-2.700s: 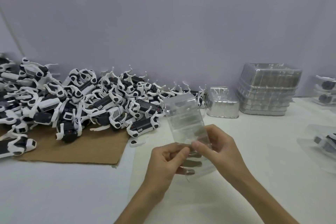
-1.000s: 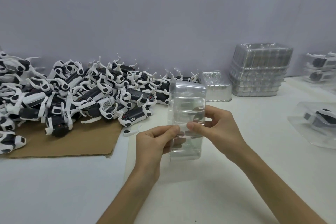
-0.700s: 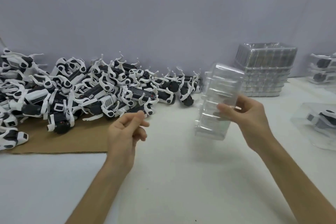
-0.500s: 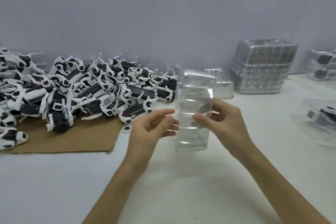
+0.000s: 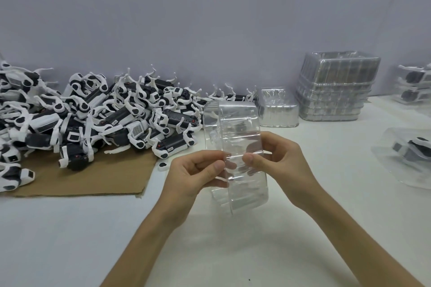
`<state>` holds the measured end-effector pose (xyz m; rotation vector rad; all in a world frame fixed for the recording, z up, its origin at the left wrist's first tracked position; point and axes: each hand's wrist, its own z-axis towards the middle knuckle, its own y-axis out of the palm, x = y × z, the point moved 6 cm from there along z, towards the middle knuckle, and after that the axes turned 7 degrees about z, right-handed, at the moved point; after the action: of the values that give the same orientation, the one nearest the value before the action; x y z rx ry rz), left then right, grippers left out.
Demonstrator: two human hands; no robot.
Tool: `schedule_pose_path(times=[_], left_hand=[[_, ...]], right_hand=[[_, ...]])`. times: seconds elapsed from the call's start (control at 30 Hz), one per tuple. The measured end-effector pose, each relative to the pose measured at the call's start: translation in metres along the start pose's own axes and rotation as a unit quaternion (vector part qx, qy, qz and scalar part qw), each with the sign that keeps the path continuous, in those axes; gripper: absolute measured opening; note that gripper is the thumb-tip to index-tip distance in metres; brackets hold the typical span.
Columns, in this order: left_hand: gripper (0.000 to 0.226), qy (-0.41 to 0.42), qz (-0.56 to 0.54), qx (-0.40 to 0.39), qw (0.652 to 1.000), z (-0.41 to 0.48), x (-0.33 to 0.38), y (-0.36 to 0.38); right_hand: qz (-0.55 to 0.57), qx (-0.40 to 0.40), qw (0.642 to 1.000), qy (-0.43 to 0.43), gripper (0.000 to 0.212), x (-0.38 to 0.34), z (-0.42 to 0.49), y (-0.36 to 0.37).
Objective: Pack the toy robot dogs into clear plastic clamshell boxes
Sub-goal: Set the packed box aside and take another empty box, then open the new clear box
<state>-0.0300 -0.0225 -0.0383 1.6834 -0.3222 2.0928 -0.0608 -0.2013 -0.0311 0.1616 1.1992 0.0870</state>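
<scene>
I hold a clear plastic clamshell box (image 5: 235, 123) upright above the white table (image 5: 70, 240). My left hand (image 5: 194, 179) pinches its left edge between thumb and fingers. My right hand (image 5: 276, 161) pinches its right side, fingers behind the plastic. The box looks empty, and its two halves stand slightly apart along the left edge. A large heap of black-and-white toy robot dogs (image 5: 112, 114) lies to the left, partly on a sheet of brown cardboard (image 5: 93, 177).
A tall stack of empty clamshell boxes (image 5: 335, 86) and a shorter stack (image 5: 277, 109) stand at the back right. A boxed dog (image 5: 412, 154) lies at the right edge, more packed boxes (image 5: 415, 84) behind it. A grey wall closes the back.
My left hand let go of the box, hung free for a moment, then came back and gripped its left edge. The right hand swung the box right and back to the middle.
</scene>
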Motion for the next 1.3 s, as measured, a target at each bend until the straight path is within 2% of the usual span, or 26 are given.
schedule_pose_path(times=[0.2,0.33,0.5,0.7,0.83,0.97,1.17,1.3], left_hand=[[0.022,-0.017,-0.02,-0.022,0.999,-0.001,-0.004,0.0],[0.033,-0.034,-0.048,-0.033,0.998,-0.001,-0.008,0.001],[0.035,-0.048,-0.064,-0.039,0.996,0.0,-0.012,0.001],[0.02,-0.044,-0.073,-0.029,0.996,-0.002,-0.015,0.001],[0.017,-0.006,-0.028,-0.001,1.0,-0.002,-0.009,-0.001],[0.024,0.02,0.011,0.026,0.999,-0.002,-0.005,-0.005],[0.026,-0.007,-0.028,-0.037,0.999,-0.003,-0.005,0.0],[0.022,-0.008,-0.042,-0.06,0.997,-0.004,-0.004,0.003]], right_hand=[[0.013,-0.023,1.0,0.004,0.032,0.0,-0.001,0.002],[0.017,-0.039,0.999,0.007,0.03,0.001,-0.001,0.004],[0.031,-0.05,0.998,0.014,0.034,0.004,-0.001,0.004],[0.037,-0.057,0.997,0.026,0.034,0.008,0.0,0.004],[0.008,-0.033,0.999,0.009,0.035,0.004,-0.002,0.002],[0.01,-0.046,0.999,-0.015,0.027,0.002,-0.003,0.006],[0.027,-0.061,0.998,0.007,0.024,0.002,-0.003,0.006],[0.047,-0.068,0.996,0.027,0.037,0.005,-0.003,0.007]])
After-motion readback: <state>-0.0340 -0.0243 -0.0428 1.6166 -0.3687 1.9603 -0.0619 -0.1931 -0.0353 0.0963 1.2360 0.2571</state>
